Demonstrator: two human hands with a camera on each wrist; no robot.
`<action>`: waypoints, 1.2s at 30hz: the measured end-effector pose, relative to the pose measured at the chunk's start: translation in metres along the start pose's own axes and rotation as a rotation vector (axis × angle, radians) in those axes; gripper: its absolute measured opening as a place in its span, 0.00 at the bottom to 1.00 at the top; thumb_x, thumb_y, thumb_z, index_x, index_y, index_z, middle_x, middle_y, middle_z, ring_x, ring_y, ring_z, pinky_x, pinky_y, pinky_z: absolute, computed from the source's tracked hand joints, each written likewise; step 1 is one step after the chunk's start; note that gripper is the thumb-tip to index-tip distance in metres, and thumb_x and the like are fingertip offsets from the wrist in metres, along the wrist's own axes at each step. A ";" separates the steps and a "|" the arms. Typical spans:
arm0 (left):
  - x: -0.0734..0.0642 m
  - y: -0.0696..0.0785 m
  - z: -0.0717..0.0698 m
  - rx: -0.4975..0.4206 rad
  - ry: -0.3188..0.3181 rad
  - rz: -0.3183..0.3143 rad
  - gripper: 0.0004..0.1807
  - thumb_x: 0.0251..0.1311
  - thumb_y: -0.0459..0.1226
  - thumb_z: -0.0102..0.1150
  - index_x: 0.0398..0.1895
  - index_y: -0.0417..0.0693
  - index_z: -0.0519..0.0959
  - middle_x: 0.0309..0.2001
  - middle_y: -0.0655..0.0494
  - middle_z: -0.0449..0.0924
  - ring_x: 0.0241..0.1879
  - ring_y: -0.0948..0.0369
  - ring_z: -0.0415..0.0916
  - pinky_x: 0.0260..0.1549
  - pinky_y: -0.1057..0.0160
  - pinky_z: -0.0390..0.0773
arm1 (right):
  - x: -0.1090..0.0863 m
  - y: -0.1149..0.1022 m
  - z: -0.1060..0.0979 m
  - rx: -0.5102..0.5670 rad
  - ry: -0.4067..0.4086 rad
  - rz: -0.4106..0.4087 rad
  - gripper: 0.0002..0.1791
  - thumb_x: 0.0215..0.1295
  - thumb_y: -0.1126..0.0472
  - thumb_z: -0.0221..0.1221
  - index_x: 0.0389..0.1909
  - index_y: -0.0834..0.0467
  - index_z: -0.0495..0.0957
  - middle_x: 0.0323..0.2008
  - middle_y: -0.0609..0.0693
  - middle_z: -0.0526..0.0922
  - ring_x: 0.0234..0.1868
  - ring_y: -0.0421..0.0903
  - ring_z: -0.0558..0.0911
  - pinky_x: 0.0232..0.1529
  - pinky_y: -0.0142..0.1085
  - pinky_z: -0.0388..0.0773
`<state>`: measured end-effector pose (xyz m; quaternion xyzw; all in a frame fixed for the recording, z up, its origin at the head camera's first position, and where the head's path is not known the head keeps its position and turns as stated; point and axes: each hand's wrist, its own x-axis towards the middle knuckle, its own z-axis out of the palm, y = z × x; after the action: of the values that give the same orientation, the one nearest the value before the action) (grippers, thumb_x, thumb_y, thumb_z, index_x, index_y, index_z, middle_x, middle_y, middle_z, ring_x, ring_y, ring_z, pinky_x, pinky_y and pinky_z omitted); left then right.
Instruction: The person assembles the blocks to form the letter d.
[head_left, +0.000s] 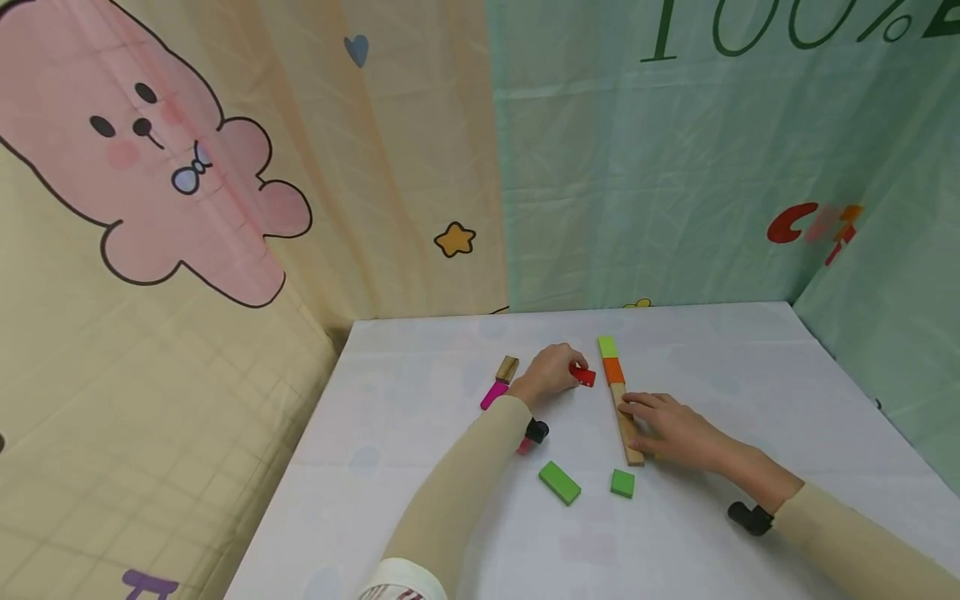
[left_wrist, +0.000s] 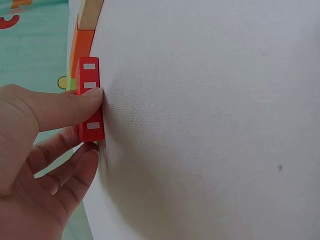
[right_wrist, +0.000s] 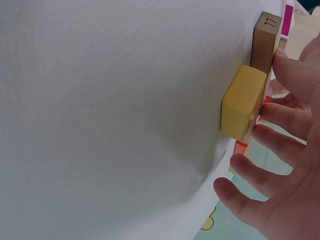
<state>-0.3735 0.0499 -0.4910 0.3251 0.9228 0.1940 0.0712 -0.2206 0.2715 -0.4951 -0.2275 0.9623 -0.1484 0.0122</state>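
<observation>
On white table [head_left: 675, 550], blocks [head_left: 559, 483]; behind, printed cloth [head_left: 645, 167]

head: bright, even light | wrist views: greyer, soft shadows on tabletop [left_wrist: 225, 100]

Red block [left_wrist: 89, 75] with white rectangles [left_wrist: 93, 125]

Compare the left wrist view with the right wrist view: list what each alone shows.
Left wrist only: the white marks on the red block that the left hand pinches.
Right wrist only: the right hand, the yellow block, the dark lines on a wooden block.
Both: the orange block and the white table.
</observation>
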 end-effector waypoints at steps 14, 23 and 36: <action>0.005 0.006 0.000 -0.054 0.019 -0.031 0.14 0.60 0.39 0.71 0.50 0.54 0.85 0.40 0.60 0.78 0.39 0.63 0.72 0.40 0.69 0.73 | 0.000 0.000 -0.001 -0.006 0.003 0.007 0.37 0.63 0.47 0.68 0.68 0.60 0.73 0.70 0.59 0.69 0.67 0.65 0.67 0.57 0.63 0.72; 0.006 0.011 0.001 -0.093 0.061 -0.104 0.14 0.59 0.41 0.72 0.48 0.54 0.85 0.39 0.60 0.79 0.38 0.62 0.72 0.39 0.68 0.74 | 0.000 -0.001 -0.001 -0.013 0.004 0.013 0.37 0.63 0.46 0.68 0.69 0.60 0.72 0.70 0.59 0.68 0.67 0.65 0.67 0.57 0.63 0.71; 0.013 0.009 0.014 -0.091 0.091 -0.121 0.13 0.59 0.43 0.72 0.47 0.53 0.85 0.39 0.60 0.79 0.38 0.63 0.72 0.37 0.68 0.74 | -0.001 0.000 0.001 -0.008 -0.003 0.011 0.37 0.63 0.47 0.68 0.68 0.60 0.73 0.70 0.59 0.68 0.67 0.65 0.67 0.56 0.63 0.72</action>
<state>-0.3749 0.0692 -0.5001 0.2558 0.9333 0.2458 0.0554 -0.2195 0.2717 -0.4963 -0.2225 0.9641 -0.1441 0.0136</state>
